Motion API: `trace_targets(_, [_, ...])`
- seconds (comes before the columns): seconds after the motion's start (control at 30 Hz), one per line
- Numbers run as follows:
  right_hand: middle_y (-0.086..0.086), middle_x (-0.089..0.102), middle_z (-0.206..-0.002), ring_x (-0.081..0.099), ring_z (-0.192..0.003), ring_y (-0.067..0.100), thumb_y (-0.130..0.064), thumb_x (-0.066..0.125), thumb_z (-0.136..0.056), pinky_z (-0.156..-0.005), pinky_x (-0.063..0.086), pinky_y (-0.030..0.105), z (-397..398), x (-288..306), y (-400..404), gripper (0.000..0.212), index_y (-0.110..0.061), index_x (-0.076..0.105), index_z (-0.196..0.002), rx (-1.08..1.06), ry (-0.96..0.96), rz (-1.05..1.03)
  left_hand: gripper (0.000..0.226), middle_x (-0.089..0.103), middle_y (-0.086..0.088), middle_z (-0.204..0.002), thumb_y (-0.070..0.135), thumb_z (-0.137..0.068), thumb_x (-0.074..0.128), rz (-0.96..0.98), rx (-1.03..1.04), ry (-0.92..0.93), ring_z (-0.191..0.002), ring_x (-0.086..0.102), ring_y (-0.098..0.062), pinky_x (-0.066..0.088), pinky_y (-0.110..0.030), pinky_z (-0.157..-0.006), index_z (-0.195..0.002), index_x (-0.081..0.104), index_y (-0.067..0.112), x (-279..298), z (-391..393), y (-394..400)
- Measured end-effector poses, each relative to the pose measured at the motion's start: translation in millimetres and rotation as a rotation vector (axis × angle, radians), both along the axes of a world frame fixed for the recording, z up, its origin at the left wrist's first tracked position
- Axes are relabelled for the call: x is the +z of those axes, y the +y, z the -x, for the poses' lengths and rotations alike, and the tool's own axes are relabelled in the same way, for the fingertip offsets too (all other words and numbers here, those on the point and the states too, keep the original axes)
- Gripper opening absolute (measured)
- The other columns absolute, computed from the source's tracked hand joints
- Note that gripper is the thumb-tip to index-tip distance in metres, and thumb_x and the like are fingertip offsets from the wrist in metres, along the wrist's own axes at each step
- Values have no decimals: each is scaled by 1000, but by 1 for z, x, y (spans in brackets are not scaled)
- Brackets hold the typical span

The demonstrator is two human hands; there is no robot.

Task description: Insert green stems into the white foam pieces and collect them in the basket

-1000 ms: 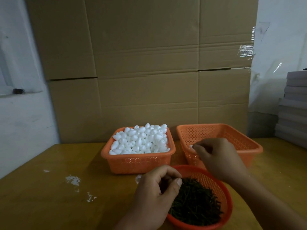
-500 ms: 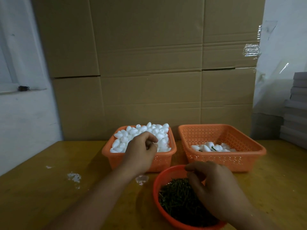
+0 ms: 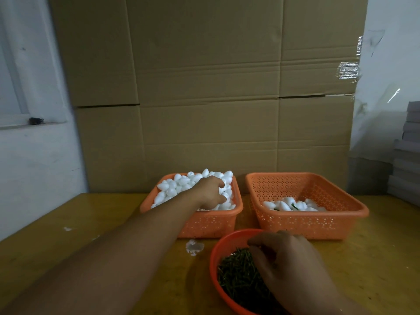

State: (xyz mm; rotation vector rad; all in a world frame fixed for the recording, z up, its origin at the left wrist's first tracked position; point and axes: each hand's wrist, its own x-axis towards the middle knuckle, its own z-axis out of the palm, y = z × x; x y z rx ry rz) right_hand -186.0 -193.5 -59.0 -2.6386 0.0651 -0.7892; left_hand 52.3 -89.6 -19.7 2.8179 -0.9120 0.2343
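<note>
**Two hands, two bins: foam on the left, stems on the right**

Both hands are down in their supply bins. Left hand (image 3: 212,192) reaches forward into the left basket (image 3: 204,221), fingers curled down among the white foam pieces (image 3: 179,183) heaped there. Grip looks closed around something in the pile, but I cannot tell whether a piece is actually pinched; the fingertips are buried.

Right hand (image 3: 288,262) sits over the round red bowl (image 3: 214,258) nearest me, fingers bent down into the green stems (image 3: 236,273). The stems lie in a loose tangle, long axes pointing every way. I cannot tell if one is caught between thumb and fingers.

Right basket (image 3: 306,221) stands just beside the left one and behind the bowl. It holds a shallow layer of finished pieces (image 3: 288,205), a bit of green showing among them.

Judgement: pick-up step, both parts at once. The coming move turns on bringing the two hands together over the table (image 3: 68,235). The foam lies forward and left of the stem hand, so the left has farther to travel back. The collecting basket lies directly ahead of the right hand, which is the nearer one for the drop.
</note>
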Motion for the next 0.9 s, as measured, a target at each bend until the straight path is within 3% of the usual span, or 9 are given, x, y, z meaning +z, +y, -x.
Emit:
trace_targets(0.1, [-30,51,-60,64,-67,4,-43,65,-84,-62,53,24,1,0,-1,20,-48,69,-102,1,4,2,29,37,8,-152,55,-91,51,-79,24,-99,-140,29,-21,17,-55,-109,-114,64,44,-5,0,-3])
trace_targets(0.27, [-26,61,-70,65,-73,3,-44,61,-85,-67,54,25,-1,-1,-1,21,-48,68,-105,18,37,-24,17,47,13,-142,49,-89,56,43,-27,-95,-140,33,-19,17,-55,-113,-94,67,38,-11,-7,0])
trace_targets(0.37, [-26,62,-70,65,-73,3,-45,59,-85,-66,53,25,-1,0,-2,22,-48,68,-104,14,35,-20,15,63,14,-113,46,-90,59,206,-54,-54,-134,42,-17,22,-54,-112,-95,68,35,-6,-3,5])
trace_targets(0.43, [-29,57,-65,64,-72,2,-46,60,-85,-64,52,22,0,0,-3,21,-49,68,-104,6,38,-6,10,71,8,-97,37,-91,64,366,-90,14,-119,57,-15,32,-48,-111,-96,68,31,-2,3,10])
trace_targets(0.5, [-30,53,-62,64,-73,2,-46,61,-85,-62,49,18,0,-1,-2,22,-52,66,-105,-2,41,11,10,71,1,-99,26,-90,68,518,-143,93,-93,65,-16,49,-41,-96,-99,69,23,3,14,16])
trace_targets(0.57, [-29,55,-63,64,-74,3,-46,61,-85,-59,45,16,0,-1,0,23,-54,63,-106,-4,41,19,14,70,5,-106,17,-88,69,602,-174,111,-81,65,-13,55,-36,-82,-101,68,21,6,28,23])
trace_targets(0.77, [-28,62,-69,64,-71,2,-44,63,-84,-61,51,21,0,0,2,19,-50,67,-101,5,47,10,17,73,5,-94,6,-90,67,827,-285,170,-83,71,-13,55,-34,-89,-101,68,18,4,75,39])
trace_targets(0.9, [-29,58,-67,64,-71,1,-45,65,-85,-63,52,22,0,1,2,17,-48,69,-101,-2,59,20,29,72,9,-94,1,-90,67,935,-349,209,-85,69,-10,55,-23,-71,-102,70,28,-8,107,50])
